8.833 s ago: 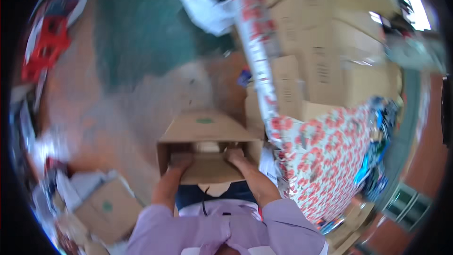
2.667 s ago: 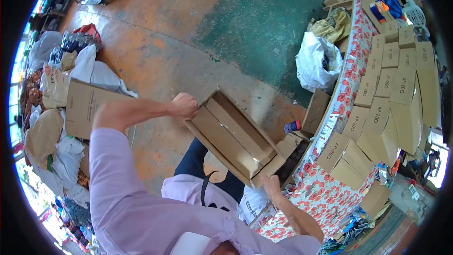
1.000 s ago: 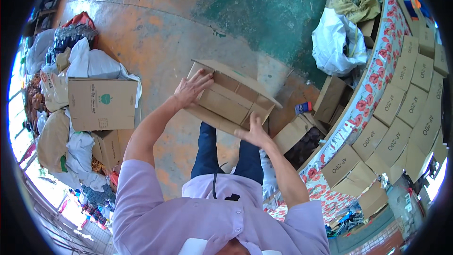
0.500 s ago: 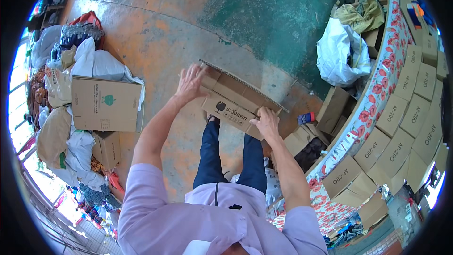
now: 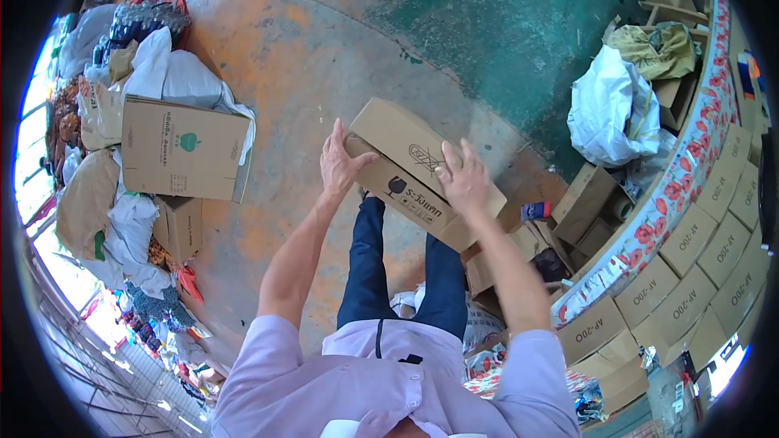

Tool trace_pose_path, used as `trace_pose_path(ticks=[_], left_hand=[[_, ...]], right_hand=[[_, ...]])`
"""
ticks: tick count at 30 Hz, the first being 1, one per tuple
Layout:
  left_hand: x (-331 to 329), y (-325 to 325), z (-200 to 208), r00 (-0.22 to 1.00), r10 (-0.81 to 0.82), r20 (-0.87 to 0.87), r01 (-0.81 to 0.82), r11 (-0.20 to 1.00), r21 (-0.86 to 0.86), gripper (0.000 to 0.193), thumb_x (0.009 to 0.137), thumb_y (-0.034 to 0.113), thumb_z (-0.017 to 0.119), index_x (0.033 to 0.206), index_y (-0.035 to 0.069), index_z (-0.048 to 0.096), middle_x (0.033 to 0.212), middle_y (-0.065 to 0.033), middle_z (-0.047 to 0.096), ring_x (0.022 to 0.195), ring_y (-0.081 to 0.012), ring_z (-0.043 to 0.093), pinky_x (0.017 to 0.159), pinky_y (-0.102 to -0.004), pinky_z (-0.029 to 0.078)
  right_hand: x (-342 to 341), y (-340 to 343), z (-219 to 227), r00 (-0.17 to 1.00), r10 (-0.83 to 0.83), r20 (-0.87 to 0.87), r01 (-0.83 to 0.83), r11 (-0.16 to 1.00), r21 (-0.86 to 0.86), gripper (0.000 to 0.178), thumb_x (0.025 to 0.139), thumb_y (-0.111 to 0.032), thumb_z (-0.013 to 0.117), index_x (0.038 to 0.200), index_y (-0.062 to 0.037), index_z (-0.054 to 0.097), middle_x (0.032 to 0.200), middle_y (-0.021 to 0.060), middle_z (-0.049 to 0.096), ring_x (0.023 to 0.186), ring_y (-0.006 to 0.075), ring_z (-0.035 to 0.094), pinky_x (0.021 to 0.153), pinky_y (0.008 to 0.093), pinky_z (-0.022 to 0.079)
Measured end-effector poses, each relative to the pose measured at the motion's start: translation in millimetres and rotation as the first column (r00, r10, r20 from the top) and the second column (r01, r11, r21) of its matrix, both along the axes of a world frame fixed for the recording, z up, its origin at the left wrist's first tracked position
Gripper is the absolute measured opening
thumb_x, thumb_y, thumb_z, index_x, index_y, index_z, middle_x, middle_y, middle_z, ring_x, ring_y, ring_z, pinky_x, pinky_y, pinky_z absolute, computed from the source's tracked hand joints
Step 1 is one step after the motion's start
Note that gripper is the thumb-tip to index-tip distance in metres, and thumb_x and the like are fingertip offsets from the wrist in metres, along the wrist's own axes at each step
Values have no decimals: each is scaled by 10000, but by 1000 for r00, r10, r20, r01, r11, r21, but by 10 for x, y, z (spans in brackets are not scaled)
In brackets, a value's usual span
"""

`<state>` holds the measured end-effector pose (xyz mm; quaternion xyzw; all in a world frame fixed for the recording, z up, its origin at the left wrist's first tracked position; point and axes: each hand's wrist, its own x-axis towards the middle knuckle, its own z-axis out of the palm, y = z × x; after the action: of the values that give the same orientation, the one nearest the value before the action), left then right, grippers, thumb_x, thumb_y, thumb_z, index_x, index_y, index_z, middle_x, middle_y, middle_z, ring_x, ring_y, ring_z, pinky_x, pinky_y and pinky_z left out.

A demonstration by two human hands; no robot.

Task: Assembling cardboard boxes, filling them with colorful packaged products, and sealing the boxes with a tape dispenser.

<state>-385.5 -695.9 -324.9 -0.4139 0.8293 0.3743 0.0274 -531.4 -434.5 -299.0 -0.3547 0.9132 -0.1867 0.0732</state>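
In front of my legs is a brown cardboard box [image 5: 398,169], slightly tilted, with its long top panel closed over. Dark printing, including a broken-glass symbol, marks its near side. At the box's left end is my left hand [image 5: 342,164], fingers stretched and thumb spread against the corner. My right hand [image 5: 468,182] lies over the top panel near the right end, fingers apart and slightly blurred. The hand hides part of the panel. Whether the box rests on the floor or on my feet, I cannot tell.
A flattened carton [image 5: 182,146] leans on bulging sacks [image 5: 89,203] at left. To the right are a white sack [image 5: 613,109], open cartons [image 5: 584,203] and a blue-red container [image 5: 535,211]. Beyond them a flower-patterned cloth edge [image 5: 641,231] borders rows of brown boxes [image 5: 682,308].
The box's raised top panel has come down and now covers the opening. My right hand has moved from the near edge onto the top; my left hand has shifted down along the left end.
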Motion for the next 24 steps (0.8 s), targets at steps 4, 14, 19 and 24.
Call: trace_pose_path(ticks=[4, 14, 19, 24], left_hand=[[199, 152, 73, 993, -62, -104, 36, 970, -242, 963, 700, 453, 847, 1499, 134, 413, 1477, -147, 490, 1416, -341, 407, 1109, -628, 284], [-125, 669, 160, 741, -669, -58, 549, 654, -520, 434, 823, 382, 727, 1206, 196, 649, 1375, -56, 561, 1350, -273, 481, 1135, -626, 259], [24, 590, 86, 757, -646, -102, 478, 653, -587, 379, 813, 382, 730, 1133, 186, 674, 1286, -43, 587, 1290, -254, 514, 1109, -572, 328], [-226, 553, 119, 717, -676, -171, 483, 658, -578, 334, 802, 343, 710, 1086, 172, 673, 1239, -42, 597, 1225, -245, 542, 1069, -482, 402]], right_hand=[[328, -9, -100, 998, 37, 44, -37, 999, 1, 493, 934, -342, 658, 1405, -230, 566, 1353, 139, 528, 1205, 331, 531, 985, 509, 421], [31, -22, -24, 944, 105, 313, -89, 994, -67, 560, 926, -368, 670, 1432, -172, 536, 1319, 153, 573, 1188, 341, 556, 994, 439, 451], [-1111, -701, 238, 720, 74, 690, -99, 995, -4, 645, 957, -447, 639, 1466, -83, 483, 1397, 226, 554, 1267, 394, 530, 1066, 426, 434], [-876, -1943, -336, 901, 369, 228, -319, 920, -229, 667, 948, -464, 627, 1459, -62, 479, 1378, 245, 550, 1299, 408, 499, 1101, 486, 385]])
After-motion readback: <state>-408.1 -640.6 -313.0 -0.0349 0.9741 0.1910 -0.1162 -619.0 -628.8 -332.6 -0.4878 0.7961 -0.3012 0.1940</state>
